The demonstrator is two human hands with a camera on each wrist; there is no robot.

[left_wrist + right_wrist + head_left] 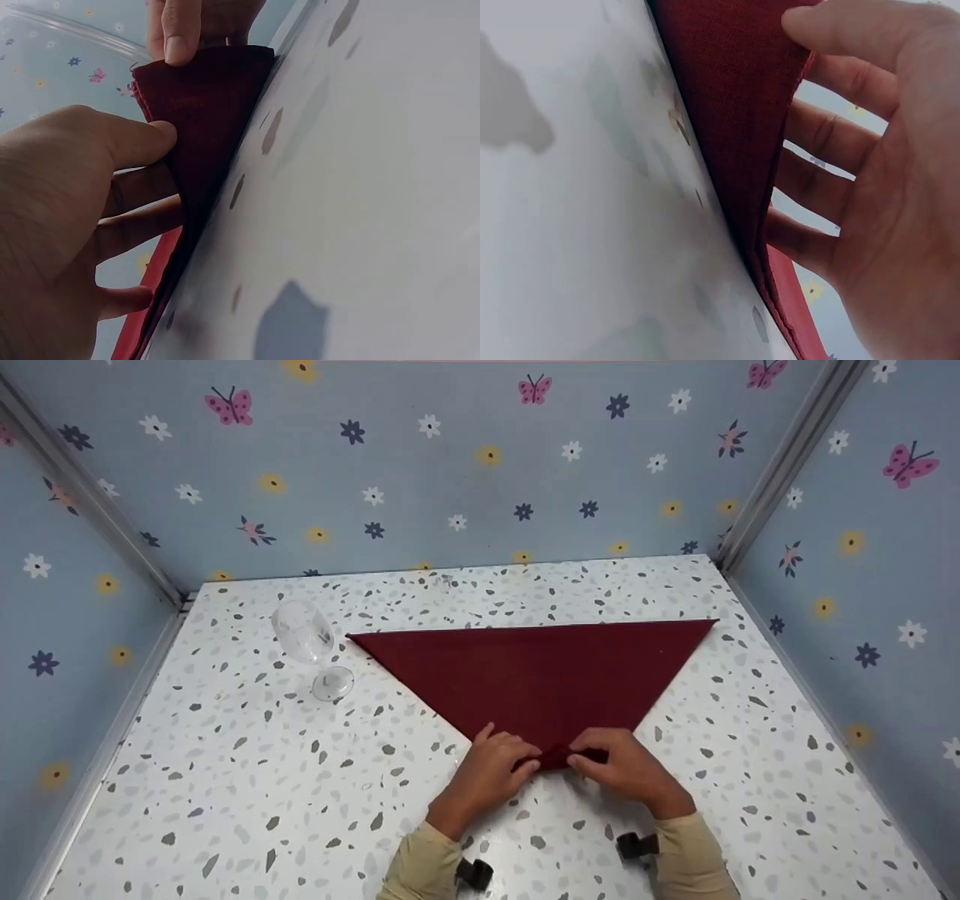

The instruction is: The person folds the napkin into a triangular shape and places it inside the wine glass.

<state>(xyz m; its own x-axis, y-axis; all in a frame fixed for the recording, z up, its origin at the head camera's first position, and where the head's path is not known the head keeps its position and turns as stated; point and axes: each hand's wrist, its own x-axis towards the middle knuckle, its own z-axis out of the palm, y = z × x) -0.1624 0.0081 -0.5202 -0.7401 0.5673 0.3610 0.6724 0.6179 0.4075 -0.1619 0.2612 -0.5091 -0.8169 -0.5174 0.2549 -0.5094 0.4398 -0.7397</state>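
Note:
A dark red cloth napkin (532, 675) lies as a folded triangle, its long edge toward the back wall and its near corner turned over into a narrow fold. At that fold, my left hand (491, 769) pinches the cloth from the left, thumb on the near side. Opposite it, my right hand (626, 765) pinches the same fold from the right. The left wrist view shows the turned-up flap (202, 112) between thumb and fingers, standing off the table. In the right wrist view the thumb presses the flap (735, 97), with the other fingers behind it.
A clear stemmed glass (304, 631) lies on its side to the left of the napkin. The speckled white table (262, 780) is bounded by a patterned blue back wall (450, 472) and side panels. Each sleeve carries a black wrist mount (475, 874).

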